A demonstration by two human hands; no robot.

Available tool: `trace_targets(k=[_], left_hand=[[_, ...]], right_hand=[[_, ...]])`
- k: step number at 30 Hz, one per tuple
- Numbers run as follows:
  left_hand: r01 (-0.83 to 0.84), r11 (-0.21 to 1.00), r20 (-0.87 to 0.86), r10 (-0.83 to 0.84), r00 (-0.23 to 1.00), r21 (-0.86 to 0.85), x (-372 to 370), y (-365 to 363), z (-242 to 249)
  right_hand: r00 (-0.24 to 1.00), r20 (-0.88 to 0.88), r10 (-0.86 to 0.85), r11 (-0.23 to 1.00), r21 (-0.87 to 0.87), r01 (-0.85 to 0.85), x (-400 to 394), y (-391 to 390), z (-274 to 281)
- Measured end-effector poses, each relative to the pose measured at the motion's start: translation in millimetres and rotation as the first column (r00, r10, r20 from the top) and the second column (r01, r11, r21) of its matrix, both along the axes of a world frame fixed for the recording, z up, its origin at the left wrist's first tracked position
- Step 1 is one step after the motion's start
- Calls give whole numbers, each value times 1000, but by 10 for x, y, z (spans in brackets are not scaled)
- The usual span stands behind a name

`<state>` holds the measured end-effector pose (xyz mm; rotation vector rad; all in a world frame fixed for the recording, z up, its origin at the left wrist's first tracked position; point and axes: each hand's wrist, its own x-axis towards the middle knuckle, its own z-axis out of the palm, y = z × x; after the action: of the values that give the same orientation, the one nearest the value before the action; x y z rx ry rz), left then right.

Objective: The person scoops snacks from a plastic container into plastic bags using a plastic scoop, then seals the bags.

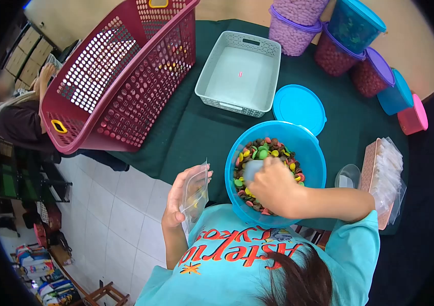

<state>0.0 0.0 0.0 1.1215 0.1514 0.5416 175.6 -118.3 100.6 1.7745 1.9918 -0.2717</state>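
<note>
My left hand holds a clear plastic pouch upright beside the tub, its fingers behind and thumb in front. A few yellowish pieces seem to show low in the pouch. Inside the large blue tub, my right hand is closed round a pale scoop, smeared by motion. The scoop is down among colourful candies, coated in green, yellow, pink and brown. My right forearm crosses the tub's near right rim and hides part of the candies.
A blue lid and a grey tray lie beyond the tub. The tall maroon basket stands left. Lidded tubs line the back right. A pink basket of plastic pouches and a clear cup sit right. Another person is far left.
</note>
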Motion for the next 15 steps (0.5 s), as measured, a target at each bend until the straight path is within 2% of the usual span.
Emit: trace_targets(k=[2, 3, 5, 6, 7, 9, 11, 13, 15], left_hand=[[27, 1000, -11, -27, 1000, 9, 12, 73, 27], [42, 999, 0, -42, 999, -8, 61, 33, 13], [66, 998, -13, -66, 998, -23, 109, 105, 9], [87, 996, -11, -87, 996, -18, 146, 141, 20], [107, 994, -13, -107, 994, -21, 193, 160, 32], [149, 989, -20, -149, 989, -25, 248, 182, 44], [216, 976, 9, -216, 976, -41, 318, 206, 59], [237, 971, 0, -237, 971, -40, 371, 236, 79], [301, 953, -22, -302, 953, -33, 405, 301, 39]], right_hand=[[998, 37, -59, 979, -194, 65, 52, -48, 230], [996, 47, -72, 974, -211, 81, 112, -135, 254], [991, -14, -136, 985, 106, 137, 164, -206, 226], [995, -13, -98, 979, 177, 99, 175, -168, 121], [993, -10, -121, 977, 176, 121, 166, -131, -44], [994, -41, -104, 925, 364, 112, 119, -54, -372], [989, -27, -147, 928, 342, 148, 96, -159, -476], [962, -100, -254, 942, 202, 269, 70, -355, -248], [934, -155, -321, 910, 223, 349, 69, -610, 126]])
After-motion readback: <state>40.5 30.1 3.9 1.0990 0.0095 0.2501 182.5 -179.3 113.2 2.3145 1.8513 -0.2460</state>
